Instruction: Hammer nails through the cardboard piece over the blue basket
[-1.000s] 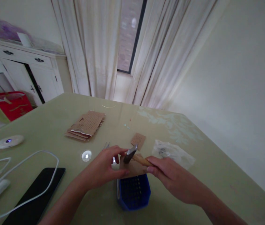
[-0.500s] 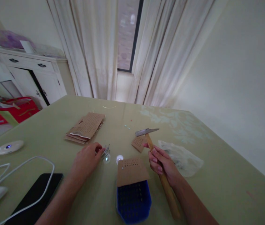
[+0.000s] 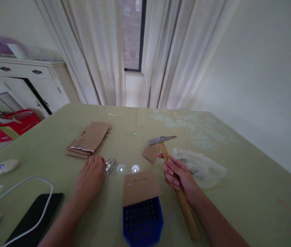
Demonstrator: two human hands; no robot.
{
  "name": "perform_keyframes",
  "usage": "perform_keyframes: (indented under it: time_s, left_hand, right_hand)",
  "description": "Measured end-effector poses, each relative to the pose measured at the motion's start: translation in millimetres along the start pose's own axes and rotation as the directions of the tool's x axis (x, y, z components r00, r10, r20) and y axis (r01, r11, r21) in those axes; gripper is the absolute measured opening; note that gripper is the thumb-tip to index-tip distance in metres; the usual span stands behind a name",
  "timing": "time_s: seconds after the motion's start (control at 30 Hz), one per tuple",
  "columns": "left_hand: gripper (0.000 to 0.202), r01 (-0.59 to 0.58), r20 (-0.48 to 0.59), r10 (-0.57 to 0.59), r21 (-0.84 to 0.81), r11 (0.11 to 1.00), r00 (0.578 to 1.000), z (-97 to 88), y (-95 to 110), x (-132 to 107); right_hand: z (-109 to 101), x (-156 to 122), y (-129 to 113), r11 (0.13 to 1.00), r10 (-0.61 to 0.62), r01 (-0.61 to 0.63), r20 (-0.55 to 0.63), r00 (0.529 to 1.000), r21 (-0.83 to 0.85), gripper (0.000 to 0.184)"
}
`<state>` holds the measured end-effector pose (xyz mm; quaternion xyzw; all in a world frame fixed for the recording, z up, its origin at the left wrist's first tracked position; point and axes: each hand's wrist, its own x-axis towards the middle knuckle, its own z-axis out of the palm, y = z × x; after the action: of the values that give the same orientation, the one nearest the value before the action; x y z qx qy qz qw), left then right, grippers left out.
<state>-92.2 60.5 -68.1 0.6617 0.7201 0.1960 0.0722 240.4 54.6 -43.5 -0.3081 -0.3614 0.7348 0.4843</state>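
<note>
My right hand (image 3: pixel 180 176) is wrapped around the wooden handle of a hammer (image 3: pixel 186 212), its metal head raised over a small piece of perforated cardboard (image 3: pixel 151 153). My left hand (image 3: pixel 91 176) rests on the table with its fingers curled under, and what they hold, if anything, is hidden. Right beside its fingertips lies a small pile of nails (image 3: pixel 112 166). Between my hands, a cardboard flap with rows of holes (image 3: pixel 141 190) lies across the far part of a blue plastic basket (image 3: pixel 142 223). One small nail seems to stick up from the flap's left side.
Folded perforated cardboard (image 3: pixel 90 137) lies at the back left. A crumpled clear plastic bag (image 3: pixel 202 168) sits right of the hammer. At the left are a black phone (image 3: pixel 34 219), a white cable (image 3: pixel 48 199) and a white oval device (image 3: pixel 3 167).
My left hand has drawn slightly back from the nail pile, leaving more of the nails in sight. The hammer stays in my right hand, and the view has shifted a little.
</note>
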Motion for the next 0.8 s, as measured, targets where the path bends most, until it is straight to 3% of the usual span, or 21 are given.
perform_keyframes:
  time_s: [0.13, 0.2, 0.27, 0.33, 0.4, 0.8]
  left_hand:
    - [0.030, -0.057, -0.079, 0.046, -0.147, 0.987, 0.996, -9.7, 11.7, -0.8]
    - [0.031, -0.143, -0.082, 0.123, -0.328, 0.934, 0.989, -17.2, 22.4, -6.2]
    - [0.027, -0.220, -0.083, 0.213, -0.593, 0.775, 0.974, -23.7, 33.5, -15.0]
    - [0.020, -0.241, -0.075, 0.278, -0.738, 0.630, 0.958, -27.9, 42.6, -24.2]
    - [0.013, -0.241, -0.051, 0.317, -0.765, 0.597, 0.947, -29.7, 48.3, -30.5]
    - [0.011, -0.296, -0.009, 0.405, -0.697, 0.653, 0.914, -35.4, 60.4, -32.2]
  right_hand:
    - [0.4, -0.5, 0.2, 1.000, -0.002, 0.001, 0.015, 1.000, 0.011, 0.032]
    - [-0.2, -0.2, 0.7, 1.000, 0.000, 0.000, 0.020, 1.000, 0.013, 0.031]
    - [-0.9, -0.3, 1.2, 1.000, 0.004, -0.004, 0.019, 1.000, 0.013, 0.031]
    - [-1.6, -0.8, 1.5, 1.000, 0.005, -0.005, 0.017, 1.000, 0.012, 0.030]
    - [-2.0, -1.5, 1.7, 1.000, 0.008, -0.008, 0.012, 1.000, 0.005, 0.030]
    - [0.5, -2.4, 1.7, 0.999, 0.028, -0.027, 0.004, 1.000, -0.044, 0.034]
